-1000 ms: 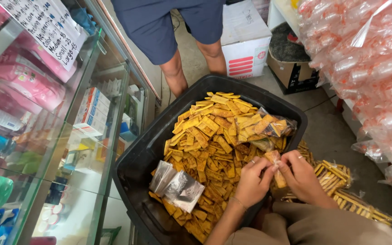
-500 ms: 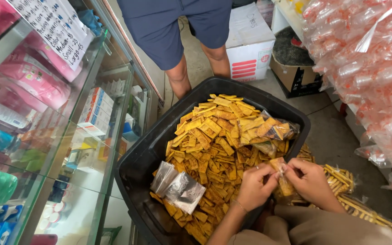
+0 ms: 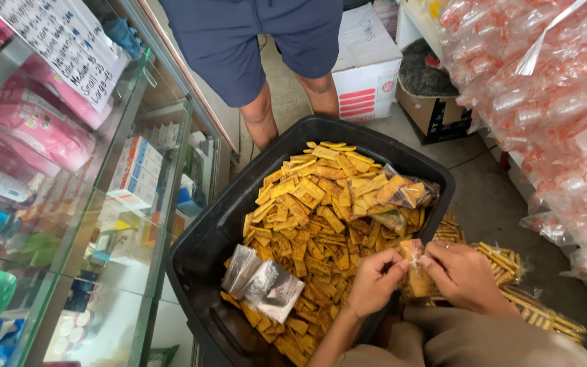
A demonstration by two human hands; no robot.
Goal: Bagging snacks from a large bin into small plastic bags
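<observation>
Both hands met at the near right rim of the black tub [image 3: 225,224], and between them sat a small clear packet of yellow chips [image 3: 416,275]. The left hand [image 3: 374,282] had its fingertips pinched together on the packet's top edge; the right hand [image 3: 467,275] pinched the same top from the other side, fingers closed on the plastic. Inside the tub lay a heap of loose yellow chips [image 3: 314,217], with a stack of empty clear bags [image 3: 263,285] resting on them at the near left. A filled bag of chips [image 3: 402,194] lay on the heap at the tub's far right. Just outside the tub's right wall sat packed bags of sticks [image 3: 511,265]. Beyond the far rim stood a person in dark blue shorts [image 3: 259,34].
</observation>
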